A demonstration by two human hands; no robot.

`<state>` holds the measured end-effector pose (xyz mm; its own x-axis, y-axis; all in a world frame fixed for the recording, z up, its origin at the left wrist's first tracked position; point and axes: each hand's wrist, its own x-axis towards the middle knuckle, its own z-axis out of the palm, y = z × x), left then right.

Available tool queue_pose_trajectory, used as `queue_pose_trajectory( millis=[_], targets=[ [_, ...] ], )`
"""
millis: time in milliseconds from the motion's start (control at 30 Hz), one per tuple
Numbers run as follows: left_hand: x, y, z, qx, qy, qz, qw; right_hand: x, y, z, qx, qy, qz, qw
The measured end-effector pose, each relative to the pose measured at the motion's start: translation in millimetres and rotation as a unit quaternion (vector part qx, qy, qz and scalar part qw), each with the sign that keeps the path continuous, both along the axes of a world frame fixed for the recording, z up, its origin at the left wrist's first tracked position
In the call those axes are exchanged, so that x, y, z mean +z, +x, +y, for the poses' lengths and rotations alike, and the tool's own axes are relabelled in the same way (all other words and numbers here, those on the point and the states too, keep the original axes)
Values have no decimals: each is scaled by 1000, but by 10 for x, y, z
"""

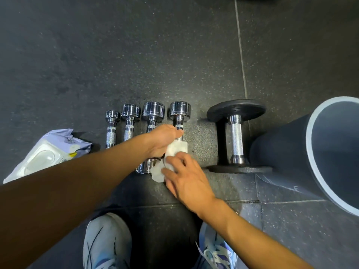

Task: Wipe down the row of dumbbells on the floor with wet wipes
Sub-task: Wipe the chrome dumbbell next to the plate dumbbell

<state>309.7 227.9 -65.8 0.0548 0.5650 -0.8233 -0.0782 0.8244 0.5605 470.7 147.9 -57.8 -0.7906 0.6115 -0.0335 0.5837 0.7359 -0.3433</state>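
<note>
Several chrome dumbbells lie side by side on the dark rubber floor, growing in size from left to right. My left hand [163, 139] grips the handle of the fourth chrome dumbbell [179, 110]. My right hand [186, 181] presses a white wet wipe [177, 150] against that dumbbell's near end, which is hidden under the wipe and my fingers. The third chrome dumbbell [153, 111] lies partly under my left wrist. A larger black plate dumbbell [236, 136] lies at the right end of the row.
A wet wipe pack [48, 154] lies on the floor to the left of the row. A tall dark bin [314, 148] with a pale rim stands at the right, beside the black dumbbell. My two shoes [108, 241] are at the bottom edge.
</note>
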Motion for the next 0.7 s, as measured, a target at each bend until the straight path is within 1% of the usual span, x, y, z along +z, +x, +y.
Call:
queue_pose_trajectory(
  millis=[33,100,167,233,267,333,367,400,467,500,600,700],
  targets=[
    [-11,-15,-14,-8,0,4,1000,-44,-9,19,21,11,-6,1000],
    [-47,-28,-18,-9,1,4,1000,-60,35,66,8,15,-1,1000],
    [-21,17,-23,-15,-5,0,1000,-37,133,32,-65,-13,29,997],
    [18,47,-2,-29,-7,12,999,-13,212,-57,-159,-69,69,982],
    [42,54,1,-30,-8,15,999,-2,240,-108,-188,-92,72,975],
    [103,37,-2,-35,-8,29,999,8,272,-237,-210,-120,54,969],
    [121,39,-2,-35,-10,31,999,7,287,-297,-202,-121,33,971],
    [106,38,-7,-33,-8,29,999,-12,294,-354,-179,-99,9,979],
    [89,27,-22,-47,8,42,998,-99,304,-428,-95,-21,-33,995],
    [87,9,-34,-62,16,57,996,-126,290,-427,-64,9,-40,997],
    [77,-40,-37,-76,11,64,995,-143,141,-271,-1,60,-21,998],
    [59,-55,-25,-84,28,71,993,-142,-19,-6,33,46,-16,998]
  ],
)
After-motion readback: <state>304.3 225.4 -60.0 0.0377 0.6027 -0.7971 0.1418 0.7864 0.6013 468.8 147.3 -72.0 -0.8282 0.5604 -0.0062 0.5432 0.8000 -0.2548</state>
